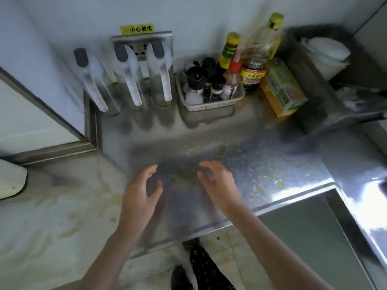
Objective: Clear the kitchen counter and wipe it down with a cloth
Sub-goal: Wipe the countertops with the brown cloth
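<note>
The steel kitchen counter [261, 164] fills the middle of the view, stained and speckled with crumbs and small food bits [279, 183] near its front right. My left hand [140, 191] hovers over the counter's front with fingers loosely spread and nothing in it. My right hand [217, 181] hovers beside it, also spread and holding nothing. Against the back wall stand three clear jars with scoops [134, 80], a white basket of seasoning bottles [209, 91], tall sauce and oil bottles [255, 59] and a yellow-green box [282, 88]. No cloth is visible.
A dark bin holding a white bowl [326, 53] sits at the back right. A wall socket [142, 49] with a yellow warning label is behind the jars. The floor and my patterned leg [205, 266] show below the counter edge. A white appliance [31, 114] stands left.
</note>
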Available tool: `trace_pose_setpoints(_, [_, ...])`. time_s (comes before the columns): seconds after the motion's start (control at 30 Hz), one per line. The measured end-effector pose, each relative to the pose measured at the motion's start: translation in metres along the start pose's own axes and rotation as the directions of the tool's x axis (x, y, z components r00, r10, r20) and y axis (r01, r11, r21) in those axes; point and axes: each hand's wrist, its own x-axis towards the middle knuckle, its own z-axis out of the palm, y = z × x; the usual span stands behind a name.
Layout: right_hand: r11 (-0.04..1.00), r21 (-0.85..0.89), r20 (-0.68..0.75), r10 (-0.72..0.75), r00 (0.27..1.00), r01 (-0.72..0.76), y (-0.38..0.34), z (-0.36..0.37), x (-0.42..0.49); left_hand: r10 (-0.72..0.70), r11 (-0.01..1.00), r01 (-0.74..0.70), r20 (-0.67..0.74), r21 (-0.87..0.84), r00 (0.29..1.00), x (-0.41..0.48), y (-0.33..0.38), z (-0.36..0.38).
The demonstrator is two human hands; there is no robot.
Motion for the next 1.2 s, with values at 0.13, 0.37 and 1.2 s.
trace_pose_setpoints(0.13, [0.990, 0.083, -0.055, 0.121, 0.991, -0.117, 0.029, -0.031, -0.091, -0.056, 0.998, 0.056, 0.092, 0.004, 0.994, -0.058, -0.005, 0.004])
trace_pose_setpoints(0.37, [0.909, 0.254, -0.379, 0.407, 0.831, -0.329, 0.088, -0.109, -0.236, 0.061, 0.991, -0.006, 0.416, -0.132, 0.907, -0.100, 0.062, 0.073])
trace_pose_setpoints(1.2, [0.869, 0.426, -0.559, 0.472, 0.682, -0.253, 0.277, -0.430, -0.164, 0.245, 0.960, -0.094, 0.620, -0.265, 0.745, -0.072, 0.364, 0.317])
